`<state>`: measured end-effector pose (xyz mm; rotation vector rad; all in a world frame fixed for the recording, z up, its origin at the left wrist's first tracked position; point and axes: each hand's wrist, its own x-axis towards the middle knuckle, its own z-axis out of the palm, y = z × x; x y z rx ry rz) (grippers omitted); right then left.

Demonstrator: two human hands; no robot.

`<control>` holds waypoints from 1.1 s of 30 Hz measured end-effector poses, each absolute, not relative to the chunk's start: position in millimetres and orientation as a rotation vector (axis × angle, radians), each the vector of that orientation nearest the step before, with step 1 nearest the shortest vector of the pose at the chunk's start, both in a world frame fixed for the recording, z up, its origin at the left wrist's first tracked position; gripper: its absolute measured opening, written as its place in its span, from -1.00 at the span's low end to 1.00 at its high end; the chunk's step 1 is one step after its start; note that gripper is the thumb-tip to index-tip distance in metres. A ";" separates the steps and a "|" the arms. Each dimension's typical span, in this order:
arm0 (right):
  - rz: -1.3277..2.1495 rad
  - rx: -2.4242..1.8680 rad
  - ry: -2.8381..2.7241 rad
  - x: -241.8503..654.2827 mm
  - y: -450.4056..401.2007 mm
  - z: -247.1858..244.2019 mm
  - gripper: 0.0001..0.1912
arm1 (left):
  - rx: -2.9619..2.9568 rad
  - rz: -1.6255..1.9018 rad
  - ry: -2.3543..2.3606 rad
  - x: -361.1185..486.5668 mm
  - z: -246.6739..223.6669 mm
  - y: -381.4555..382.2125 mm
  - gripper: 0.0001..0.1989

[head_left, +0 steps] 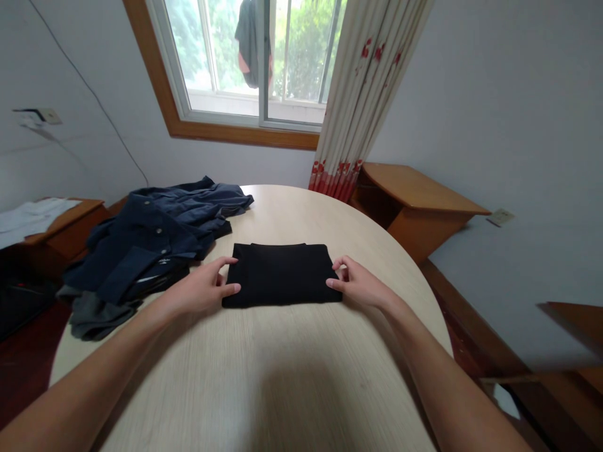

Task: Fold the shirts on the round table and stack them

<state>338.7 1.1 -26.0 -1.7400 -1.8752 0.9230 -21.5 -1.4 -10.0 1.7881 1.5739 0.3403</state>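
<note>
A folded black garment (pixel 284 275) lies flat on the round, pale wood table (pixel 292 358), forming a neat rectangle. A thin strip of a lower layer shows along its far edge. My left hand (pixel 207 285) grips its left end, thumb on top and index finger at the upper left corner. At the opposite end, my right hand (pixel 360 281) has the thumb over the near right side and curled fingers against the edge. The fingertips under the cloth are hidden.
A loose heap of dark blue clothes (pixel 141 238) covers the table's left side, with a grey-green piece (pixel 101 314) at its near end. Wooden cabinets (pixel 424 188) stand beyond the table at right. A curtain (pixel 362 94) hangs by the window (pixel 254 63).
</note>
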 end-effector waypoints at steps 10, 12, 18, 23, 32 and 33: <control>0.051 -1.405 -2.268 268.4 -1.4 -21.1 -0.65 | 2.667 0.561 1.518 32.7 -11.2 -6.9 -0.50; 0.101 -1.373 -2.380 256.2 1.2 -28.3 -0.61 | 2.704 0.383 1.456 42.7 -26.8 -4.3 -0.47; 0.194 -1.609 -2.407 271.4 9.1 -38.5 -0.45 | 2.462 0.035 1.909 24.2 -45.8 -5.0 -0.27; 0.114 -1.653 -2.393 269.1 6.9 -34.4 -0.41 | 2.462 0.095 2.120 26.6 -35.9 -13.6 -0.32; 0.295 -1.538 -2.540 265.0 26.3 -44.4 -0.32 | 2.560 0.174 1.805 37.5 -54.5 -10.7 -0.35; 0.320 -1.561 -2.522 269.0 31.3 -44.9 -0.31 | 2.521 0.170 1.847 32.9 -54.3 -8.5 -0.33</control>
